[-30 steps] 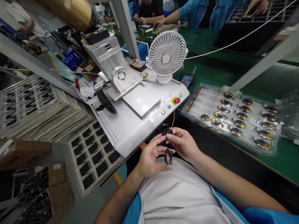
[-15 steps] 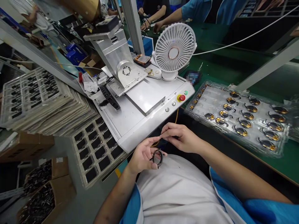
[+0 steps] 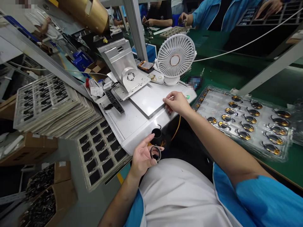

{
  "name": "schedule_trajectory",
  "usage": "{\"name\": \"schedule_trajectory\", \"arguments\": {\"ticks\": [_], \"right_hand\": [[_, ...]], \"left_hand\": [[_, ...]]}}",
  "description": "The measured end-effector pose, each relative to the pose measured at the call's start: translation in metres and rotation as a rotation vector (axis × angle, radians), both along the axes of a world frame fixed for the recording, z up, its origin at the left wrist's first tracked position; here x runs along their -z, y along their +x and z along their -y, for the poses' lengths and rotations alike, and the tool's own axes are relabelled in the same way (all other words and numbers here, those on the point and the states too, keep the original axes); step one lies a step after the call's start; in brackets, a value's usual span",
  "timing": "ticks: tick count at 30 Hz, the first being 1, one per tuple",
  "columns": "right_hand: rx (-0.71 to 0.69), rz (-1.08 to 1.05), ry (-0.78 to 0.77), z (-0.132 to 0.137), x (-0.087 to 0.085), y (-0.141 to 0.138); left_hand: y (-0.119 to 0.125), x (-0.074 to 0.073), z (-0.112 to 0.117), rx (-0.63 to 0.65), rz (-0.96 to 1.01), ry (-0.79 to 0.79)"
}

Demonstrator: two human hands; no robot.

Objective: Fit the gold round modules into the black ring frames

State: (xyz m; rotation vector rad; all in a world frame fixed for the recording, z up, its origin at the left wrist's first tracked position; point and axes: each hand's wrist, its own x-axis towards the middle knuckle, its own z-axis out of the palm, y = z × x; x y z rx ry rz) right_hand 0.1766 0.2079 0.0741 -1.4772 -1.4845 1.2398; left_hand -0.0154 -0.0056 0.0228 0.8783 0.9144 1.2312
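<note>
My left hand (image 3: pixel 142 154), palm up in front of my body, grips a dark ring-shaped frame (image 3: pixel 155 154) with a shiny rim between thumb and fingers. At its index fingertip is a black round disc (image 3: pixel 156 133) with a short curved tail, looking like the round parts in the right tray. My right hand (image 3: pixel 177 102) is over the front edge of the white machine, beside its metal plate (image 3: pixel 149 102). Its thumb and index finger are pinched together; what they hold, if anything, is too small to make out. That hand covers the red button.
A white fan (image 3: pixel 175 58) stands on the machine's back corner. To the right lies a clear tray (image 3: pixel 213 104) of round parts with tails. Stacked trays (image 3: pixel 78 118) and a tray of black squares (image 3: pixel 104 154) are left. Cartons (image 3: pixel 63 195) stand on the floor. Co-workers sit across the table.
My right hand has left my left fingertips and moved up and forward to the machine's front edge. The black disc now shows at my left fingertip. The ring frame stays in my left hand.
</note>
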Motion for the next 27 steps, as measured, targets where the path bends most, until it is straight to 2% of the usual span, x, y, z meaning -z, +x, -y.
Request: {"name": "schedule_trajectory", "arguments": {"ticks": [2,4,6,9,10,12,15,17,23,27], "right_hand": [[0.085,0.151,0.072,0.003,0.000,0.001],[0.128,0.198,0.224,0.024,0.006,0.004],[0.031,0.082,0.286,0.060,0.018,0.004],[-0.243,-0.201,0.157,0.115,0.038,-0.003],[-0.286,-0.288,0.101,0.129,0.043,-0.006],[-0.267,-0.437,0.012,0.144,0.050,-0.012],[-0.187,-0.568,-0.094,0.141,0.050,-0.011],[-0.192,-0.589,-0.132,0.134,0.047,-0.005],[-0.257,-0.575,-0.199,0.129,0.038,0.009],[-0.211,-0.555,-0.253,0.129,0.038,0.008]], "left_hand": [[0.000,0.001,0.007,-0.034,-0.073,0.070],[0.003,0.005,0.014,-0.072,-0.160,0.146],[0.009,0.010,0.020,-0.096,-0.270,0.211],[0.019,0.016,0.022,-0.102,-0.474,0.285],[0.022,0.016,0.021,-0.090,-0.533,0.305],[0.026,0.015,0.017,-0.046,-0.601,0.333],[0.028,0.011,0.010,0.062,-0.590,0.342],[0.027,0.009,0.008,0.109,-0.560,0.357],[0.023,0.010,0.005,0.046,-0.444,0.381],[0.020,0.018,0.003,0.067,-0.533,0.478]]}}
